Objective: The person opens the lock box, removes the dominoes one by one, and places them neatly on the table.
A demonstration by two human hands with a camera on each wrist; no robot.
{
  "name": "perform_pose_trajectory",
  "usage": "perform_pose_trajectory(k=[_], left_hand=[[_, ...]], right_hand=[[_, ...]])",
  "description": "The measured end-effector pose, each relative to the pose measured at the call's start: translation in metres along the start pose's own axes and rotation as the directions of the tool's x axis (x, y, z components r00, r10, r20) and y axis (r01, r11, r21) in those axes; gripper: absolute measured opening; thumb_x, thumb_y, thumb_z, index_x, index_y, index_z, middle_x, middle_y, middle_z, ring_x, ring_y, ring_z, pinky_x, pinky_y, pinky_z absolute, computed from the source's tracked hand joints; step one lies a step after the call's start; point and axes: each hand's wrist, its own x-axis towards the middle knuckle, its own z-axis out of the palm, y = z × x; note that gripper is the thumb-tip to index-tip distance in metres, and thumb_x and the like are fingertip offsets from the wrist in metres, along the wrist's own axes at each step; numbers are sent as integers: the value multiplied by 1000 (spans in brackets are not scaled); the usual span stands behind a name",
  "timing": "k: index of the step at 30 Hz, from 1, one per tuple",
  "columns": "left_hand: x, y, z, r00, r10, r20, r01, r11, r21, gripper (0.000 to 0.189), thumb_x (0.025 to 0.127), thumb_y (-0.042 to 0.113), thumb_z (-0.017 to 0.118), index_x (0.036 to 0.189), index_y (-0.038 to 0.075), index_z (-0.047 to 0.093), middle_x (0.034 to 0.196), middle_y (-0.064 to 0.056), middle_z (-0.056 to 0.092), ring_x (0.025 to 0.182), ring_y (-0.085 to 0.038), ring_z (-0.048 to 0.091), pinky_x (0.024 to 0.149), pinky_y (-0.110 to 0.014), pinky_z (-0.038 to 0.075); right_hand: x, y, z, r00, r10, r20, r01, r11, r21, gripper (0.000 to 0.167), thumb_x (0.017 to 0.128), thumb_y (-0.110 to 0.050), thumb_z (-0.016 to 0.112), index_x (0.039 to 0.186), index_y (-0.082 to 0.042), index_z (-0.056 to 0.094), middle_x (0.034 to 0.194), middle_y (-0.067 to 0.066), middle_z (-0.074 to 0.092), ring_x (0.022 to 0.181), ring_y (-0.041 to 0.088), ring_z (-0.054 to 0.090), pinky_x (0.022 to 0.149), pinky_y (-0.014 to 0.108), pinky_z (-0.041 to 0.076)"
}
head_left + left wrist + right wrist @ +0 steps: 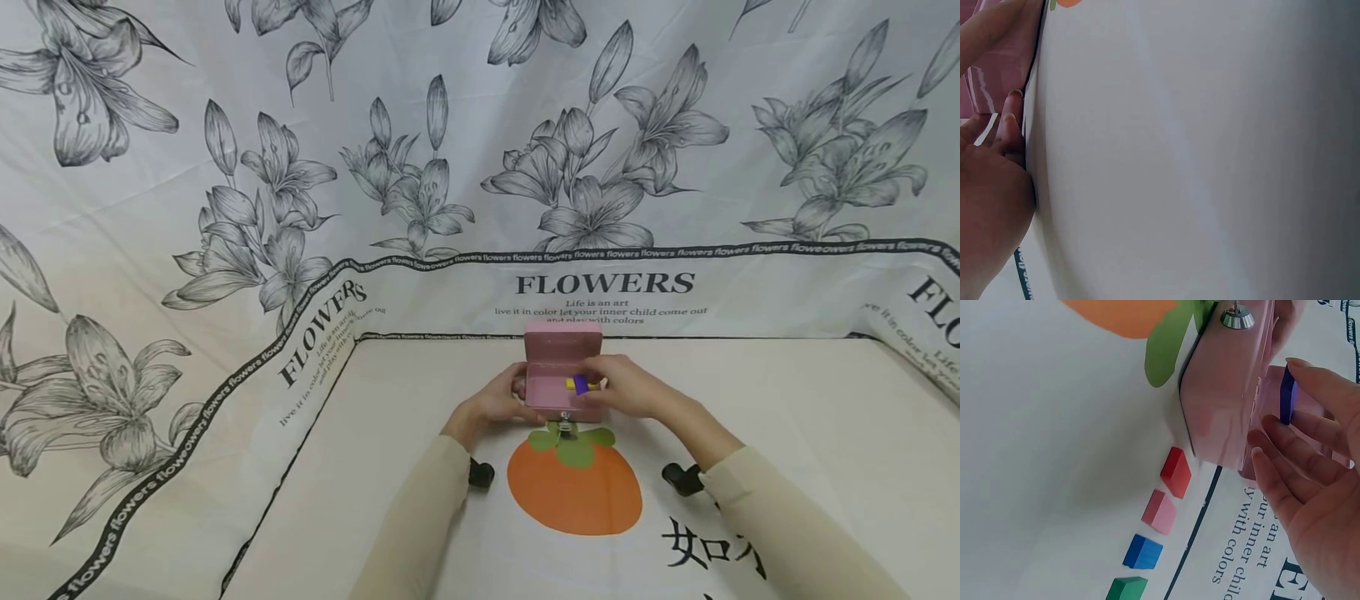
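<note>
A pink metal box (546, 392) with a latch on its front stands on the tablecloth, its lid (562, 343) raised. My left hand (497, 398) holds the box's left side, thumb along the front and fingers round the side; the left wrist view shows those fingertips against the pink wall. Over the open box, my right hand (630, 385) pinches a thin purple block (1287, 395) between thumb and fingertips. Beside the purple block a bit of yellow (571, 384) shows; whether it is held too I cannot tell.
In the right wrist view a red block (1176, 472), a pink block (1159, 512), a blue block (1143, 552) and a green block (1127, 589) lie in a row beside the box. A printed orange persimmon (575, 492) marks the cloth before it. Flowered fabric (420, 300) rises behind.
</note>
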Motion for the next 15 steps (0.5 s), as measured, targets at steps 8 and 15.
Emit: perform_pose_trajectory(k=[8, 15], left_hand=[[2, -2, -1, 1000, -11, -4, 11, 1000, 1, 100, 70, -1, 91, 155, 11, 39, 105, -5, 59, 93, -16, 52, 82, -28, 44], [1, 0, 0, 1000, -20, -8, 20, 1000, 6, 100, 71, -2, 91, 155, 9, 38, 105, -6, 60, 92, -16, 53, 82, -28, 44]], right_hand=[[-13, 6, -6, 1000, 10, -19, -10, 1000, -2, 44, 89, -6, 78, 129, 7, 63, 106, 10, 71, 94, 25, 64, 88, 52, 54], [-25, 13, -12, 998, -3, -55, 0, 998, -56, 37, 88, -8, 79, 120, 8, 66, 99, 9, 70, 87, 24, 62, 77, 40, 54]])
